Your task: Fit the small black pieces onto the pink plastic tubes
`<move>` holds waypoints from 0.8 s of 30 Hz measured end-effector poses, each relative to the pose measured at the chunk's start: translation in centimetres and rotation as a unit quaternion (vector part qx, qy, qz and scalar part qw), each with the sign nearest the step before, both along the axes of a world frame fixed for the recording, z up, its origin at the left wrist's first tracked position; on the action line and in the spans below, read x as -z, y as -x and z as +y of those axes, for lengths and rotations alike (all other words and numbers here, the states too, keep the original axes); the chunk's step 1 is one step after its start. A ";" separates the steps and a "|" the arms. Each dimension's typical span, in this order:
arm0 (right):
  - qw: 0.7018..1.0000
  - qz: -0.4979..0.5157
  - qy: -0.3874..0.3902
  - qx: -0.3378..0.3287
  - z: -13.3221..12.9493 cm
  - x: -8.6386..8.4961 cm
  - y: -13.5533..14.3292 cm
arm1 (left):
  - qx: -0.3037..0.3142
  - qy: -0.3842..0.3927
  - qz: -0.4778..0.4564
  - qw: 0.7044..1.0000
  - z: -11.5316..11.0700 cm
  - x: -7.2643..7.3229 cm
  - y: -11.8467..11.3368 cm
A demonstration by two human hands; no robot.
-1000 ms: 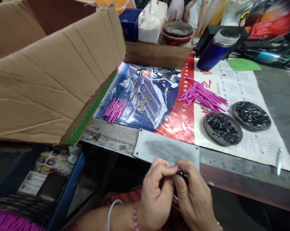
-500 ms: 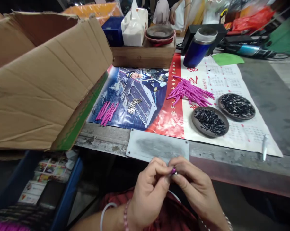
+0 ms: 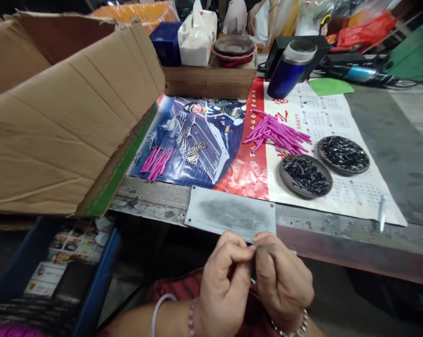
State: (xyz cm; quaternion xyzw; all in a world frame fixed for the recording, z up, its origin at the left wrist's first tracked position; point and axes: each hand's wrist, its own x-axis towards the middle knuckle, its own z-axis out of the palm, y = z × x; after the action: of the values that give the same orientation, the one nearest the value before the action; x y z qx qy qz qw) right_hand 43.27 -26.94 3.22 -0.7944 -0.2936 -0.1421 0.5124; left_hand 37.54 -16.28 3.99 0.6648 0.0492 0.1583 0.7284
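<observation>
My left hand (image 3: 227,276) and my right hand (image 3: 283,278) meet over my lap, just below the edge of the bench. Both are closed in a pinch, fingertips against fingertips. A small magenta piece showed between the left fingertips half a second ago; the fingers cover it at this moment. Whatever the right fingers pinch is hidden too. Just beyond the hands lies a grey metal plate (image 3: 232,210) with a dark rubbed middle. Farther back are a pile of magenta sticks (image 3: 278,133) and a smaller group of magenta sticks (image 3: 157,163).
Two round dishes, a nearer dish (image 3: 306,175) and a farther dish (image 3: 343,154), hold small dark pins. Silvery bits (image 3: 196,152) lie on the poster. A large cardboard box (image 3: 74,121) stands left, a blue tumbler (image 3: 290,70) behind, a white pen-like tool (image 3: 382,213) right.
My right hand has turned and its fingers have curled in, thumb now upright. The magenta piece at the fingertips has gone out of sight. My left hand has barely moved.
</observation>
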 end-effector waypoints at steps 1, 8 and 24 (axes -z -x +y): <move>1.000 0.009 -0.002 -0.005 0.1 0.1 0.0 | 0.000 0.003 0.001 1.000 0.0 0.1 0.0; 0.999 0.018 -0.039 0.014 0.4 0.9 -0.1 | 0.004 0.010 0.011 1.000 0.0 0.2 0.1; 0.959 0.242 -0.015 -0.147 1.4 -1.0 -0.5 | -0.017 0.023 0.020 0.999 1.3 0.0 0.5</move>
State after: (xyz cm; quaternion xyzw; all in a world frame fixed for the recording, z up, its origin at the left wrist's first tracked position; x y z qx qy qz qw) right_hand 43.80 -25.58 4.22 -0.7456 -0.2721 0.1267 0.5950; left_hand 37.08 -15.00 3.95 0.6498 0.0789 0.1567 0.7395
